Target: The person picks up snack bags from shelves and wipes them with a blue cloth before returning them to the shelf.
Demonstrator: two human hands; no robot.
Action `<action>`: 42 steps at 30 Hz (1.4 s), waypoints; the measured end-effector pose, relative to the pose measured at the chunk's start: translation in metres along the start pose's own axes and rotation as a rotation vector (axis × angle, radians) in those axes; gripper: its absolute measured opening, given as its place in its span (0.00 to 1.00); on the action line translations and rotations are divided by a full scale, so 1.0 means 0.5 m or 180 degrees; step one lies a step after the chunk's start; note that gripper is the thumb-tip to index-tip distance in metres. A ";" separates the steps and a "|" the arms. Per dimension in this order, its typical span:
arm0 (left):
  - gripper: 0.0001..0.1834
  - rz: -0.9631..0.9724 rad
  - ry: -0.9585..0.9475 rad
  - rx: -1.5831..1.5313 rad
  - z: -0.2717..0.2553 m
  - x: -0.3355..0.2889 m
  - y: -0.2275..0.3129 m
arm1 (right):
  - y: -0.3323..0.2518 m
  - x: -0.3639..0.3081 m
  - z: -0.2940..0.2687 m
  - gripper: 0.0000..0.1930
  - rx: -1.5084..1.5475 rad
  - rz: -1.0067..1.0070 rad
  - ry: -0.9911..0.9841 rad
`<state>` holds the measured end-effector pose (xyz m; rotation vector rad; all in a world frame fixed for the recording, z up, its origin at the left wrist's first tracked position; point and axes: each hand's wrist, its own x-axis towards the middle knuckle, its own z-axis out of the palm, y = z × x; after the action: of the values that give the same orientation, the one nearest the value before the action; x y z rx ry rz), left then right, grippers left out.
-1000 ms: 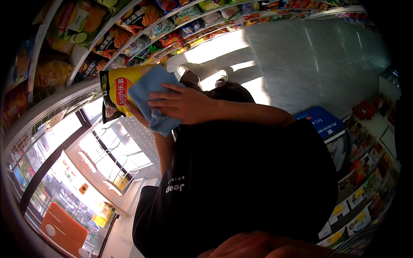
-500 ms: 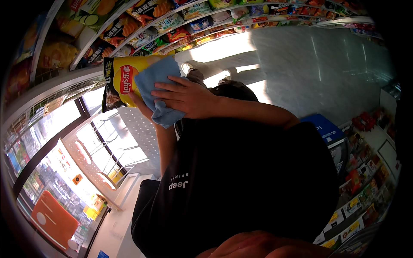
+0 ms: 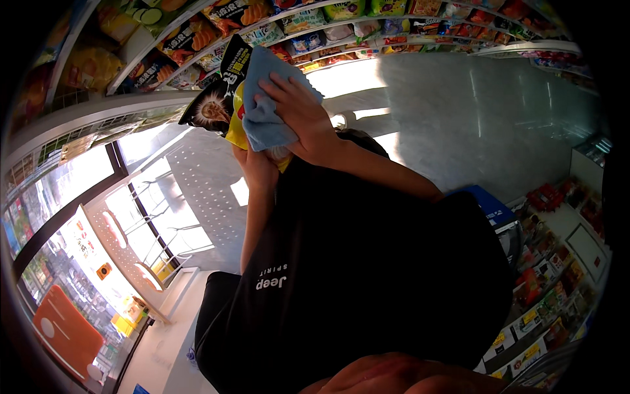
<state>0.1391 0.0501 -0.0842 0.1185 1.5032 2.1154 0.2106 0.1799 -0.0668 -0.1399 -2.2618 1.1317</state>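
Note:
A yellow and black potato chip bag [image 3: 237, 134] is held up in front of my chest, tilted, near the snack shelves. My left hand [image 3: 258, 167] grips its lower edge; some of the fingers are hidden behind the bag. A light blue cleaning cloth [image 3: 262, 65] covers much of the bag's front. My right hand [image 3: 298, 108] holds the cloth against the bag, with its fingers bent over the fabric and slightly apart.
Curved shelves [image 3: 197, 41] packed with snack bags run along the far side. A white pegboard rack [image 3: 118, 246] and a window are on the left. A blue-topped box [image 3: 489, 207] and more product shelves [image 3: 551, 262] stand to the right, beside the grey floor [image 3: 446, 111].
The bag has turned and risen to the right, its black end now pointing upward. My right hand and the cloth have shifted up and right; my left hand now shows at the bag's lower edge.

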 end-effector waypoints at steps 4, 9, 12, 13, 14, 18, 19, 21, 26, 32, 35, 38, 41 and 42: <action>0.26 -0.0351 -0.0123 0.0241 0.025 -0.007 0.007 | 0.029 0.009 0.000 0.27 0.0584 0.0373 0.0683; 0.22 0.0174 -0.0090 0.0122 0.000 0.030 -0.012 | -0.015 -0.039 0.003 0.25 -0.0073 -0.0143 -0.0245; 0.22 0.0022 -0.0265 -0.0262 -0.001 0.023 -0.011 | -0.003 -0.031 -0.004 0.25 0.0008 -0.0119 -0.0213; 0.22 -0.0061 -0.0223 -0.0039 0.004 0.021 -0.012 | 0.006 -0.021 -0.011 0.25 0.0047 -0.0055 -0.0010; 0.22 -0.0151 -0.0197 0.0005 0.013 0.011 -0.007 | 0.013 -0.011 -0.014 0.26 0.0096 0.0001 0.0163; 0.25 -0.0336 -0.0366 0.0345 0.027 -0.004 -0.006 | 0.024 -0.009 -0.016 0.24 0.0094 0.0262 0.0522; 0.25 -0.0338 -0.0387 0.0421 0.022 -0.002 -0.007 | 0.024 -0.013 -0.014 0.24 0.0130 0.0296 0.0601; 0.27 -0.0298 -0.0731 0.0100 0.018 0.010 0.001 | 0.024 -0.029 -0.011 0.24 0.0199 0.0358 0.0748; 0.31 -0.0194 -0.1151 0.0335 -0.002 0.031 0.027 | 0.017 -0.037 -0.037 0.21 0.3102 0.2033 0.1234; 0.31 0.0584 -0.1101 0.0972 0.007 0.048 0.004 | -0.009 -0.022 -0.066 0.22 0.4081 0.2824 0.1462; 0.47 0.0412 -0.1241 0.0583 0.019 0.062 0.018 | 0.003 -0.029 -0.067 0.20 0.4841 0.2837 0.1699; 0.53 -0.0441 -0.1753 -0.0283 0.031 0.049 0.021 | -0.011 -0.035 -0.083 0.21 0.4919 0.3073 0.1054; 0.47 -0.1387 -0.2066 -0.0808 -0.002 0.047 -0.008 | 0.005 -0.051 -0.076 0.22 0.4511 0.3142 0.1004; 0.44 -0.1437 -0.2080 -0.0953 0.007 0.038 -0.013 | 0.006 -0.052 -0.079 0.23 0.4479 0.3149 0.0985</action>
<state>0.1264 0.0636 -0.0933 0.2958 0.7383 1.6764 0.2532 0.2000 -0.0632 -0.7919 -0.6305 2.6420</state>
